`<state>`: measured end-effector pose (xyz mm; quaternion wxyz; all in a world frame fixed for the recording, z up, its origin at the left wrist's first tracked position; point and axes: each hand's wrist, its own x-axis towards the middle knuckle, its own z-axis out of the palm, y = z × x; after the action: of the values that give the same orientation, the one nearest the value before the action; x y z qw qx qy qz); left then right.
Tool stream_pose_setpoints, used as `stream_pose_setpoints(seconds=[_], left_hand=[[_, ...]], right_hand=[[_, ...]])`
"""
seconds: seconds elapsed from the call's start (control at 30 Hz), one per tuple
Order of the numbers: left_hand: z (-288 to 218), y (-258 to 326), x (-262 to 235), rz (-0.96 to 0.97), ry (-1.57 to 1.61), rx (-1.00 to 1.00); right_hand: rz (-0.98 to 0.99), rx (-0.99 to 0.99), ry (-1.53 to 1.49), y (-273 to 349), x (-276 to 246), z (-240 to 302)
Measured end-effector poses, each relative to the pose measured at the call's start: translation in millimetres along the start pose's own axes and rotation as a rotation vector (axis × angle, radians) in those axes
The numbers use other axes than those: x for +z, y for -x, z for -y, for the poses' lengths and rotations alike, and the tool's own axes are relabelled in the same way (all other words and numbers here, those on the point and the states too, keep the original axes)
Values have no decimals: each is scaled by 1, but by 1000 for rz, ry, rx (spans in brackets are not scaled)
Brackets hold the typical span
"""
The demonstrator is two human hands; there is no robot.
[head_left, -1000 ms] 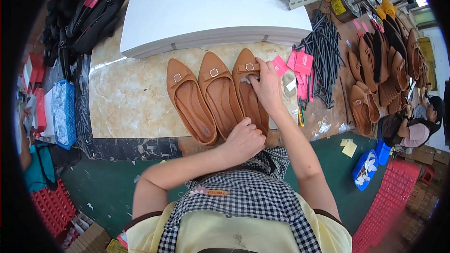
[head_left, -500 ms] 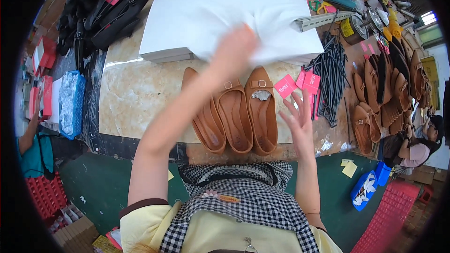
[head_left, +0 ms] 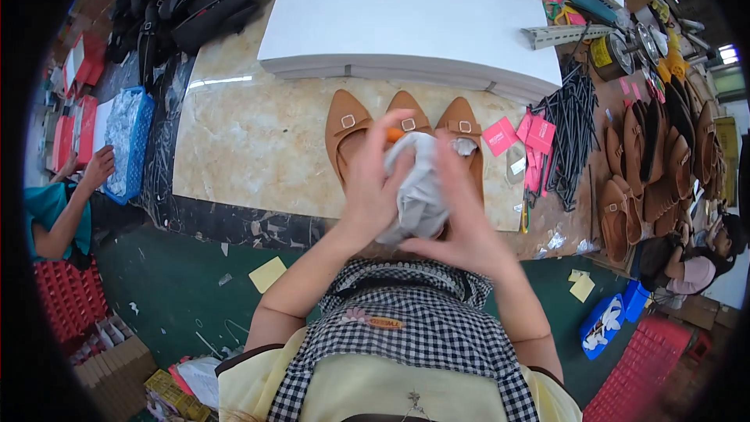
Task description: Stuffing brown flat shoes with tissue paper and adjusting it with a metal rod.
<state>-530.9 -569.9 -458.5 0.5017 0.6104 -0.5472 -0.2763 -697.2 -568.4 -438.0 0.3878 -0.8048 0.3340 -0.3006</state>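
Note:
Between my two hands is a crumpled wad of white tissue paper point(head_left: 418, 187). My left hand point(head_left: 373, 187) is closed round its left side, with something orange on one finger. From the right, my right hand point(head_left: 462, 215) presses on the wad with bent fingers. Beneath them, three tan pointed flat shoes with square buckles lie side by side: a left shoe point(head_left: 342, 121), a middle shoe point(head_left: 408, 104) and a right shoe point(head_left: 459, 112). My hands and the paper hide much of all three. Some crumpled paper point(head_left: 463, 146) shows inside the right shoe.
A thick stack of white paper sheets point(head_left: 406, 16) lies behind the shoes, with a metal bar point(head_left: 562, 35) on its right end. Pink tags point(head_left: 539, 134), dark thin sticks point(head_left: 572, 125) and more tan shoes point(head_left: 613, 211) are at right. Black straps point(head_left: 211, 8) lie far left; a co-worker's hand point(head_left: 99, 164) is beyond.
My left hand has come back from the paper stack with a sheet, now balled up. My right hand has moved left onto it. The view has shifted a little.

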Motion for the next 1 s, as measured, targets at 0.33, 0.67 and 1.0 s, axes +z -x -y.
stream_pose_setpoints(seconds=[0.33,0.67,1.0], left_hand=[[22,73,18,513,-343,422],[34,80,22,653,-490,375],[30,60,21,821,-517,556]], right_hand=[[129,113,504,-3,22,-60],[99,32,457,-45,31,-74],[3,230,885,-78,37,-109]])
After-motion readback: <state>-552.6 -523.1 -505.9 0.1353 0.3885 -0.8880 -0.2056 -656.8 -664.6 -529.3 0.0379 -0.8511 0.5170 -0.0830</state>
